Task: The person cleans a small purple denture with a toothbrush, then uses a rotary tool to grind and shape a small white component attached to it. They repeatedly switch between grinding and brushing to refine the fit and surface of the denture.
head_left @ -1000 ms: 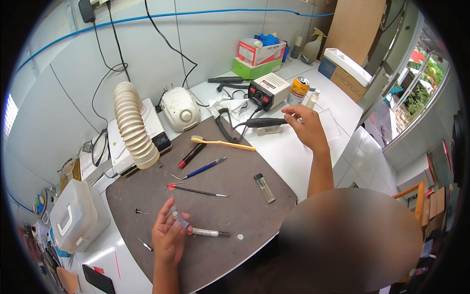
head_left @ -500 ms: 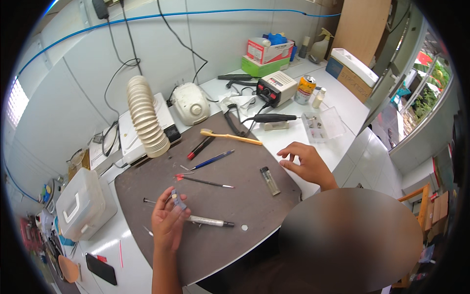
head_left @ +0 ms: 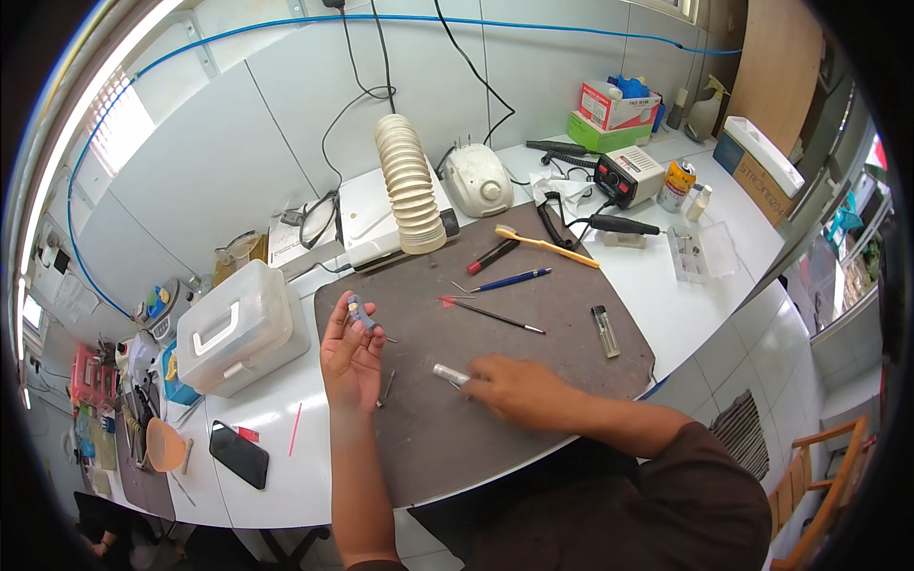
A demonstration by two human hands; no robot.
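My left hand [head_left: 352, 366] is raised over the left side of the brown mat [head_left: 447, 476], its fingers pinching a small blue-grey dental model piece [head_left: 362, 316] with a tooth-coloured patch. Closer to the mat's front edge, my right hand [head_left: 524, 392] has its fingers around a whitish, pen-shaped tool [head_left: 449, 375]; one end shows, the rest is hidden. A thin metal instrument [head_left: 387, 388] lies between the hands. Farther back on the mat are a fine brush [head_left: 500, 317], a blue pen [head_left: 512, 280], a dark red-ended marker [head_left: 493, 257], a yellow toothbrush [head_left: 552, 249] and a small clear tube [head_left: 605, 333].
A ribbed suction hose [head_left: 409, 186] rises behind the mat. To the left stand a translucent handled box [head_left: 238, 333] and a phone [head_left: 238, 455]. On the right are a corded handpiece [head_left: 619, 225], its control box [head_left: 628, 178], a can [head_left: 676, 186] and a compartment case [head_left: 700, 255].
My right hand has come from the mat's right edge to the pen-shaped tool and closed on it. The left hand still holds the model piece. The whole view has shifted.
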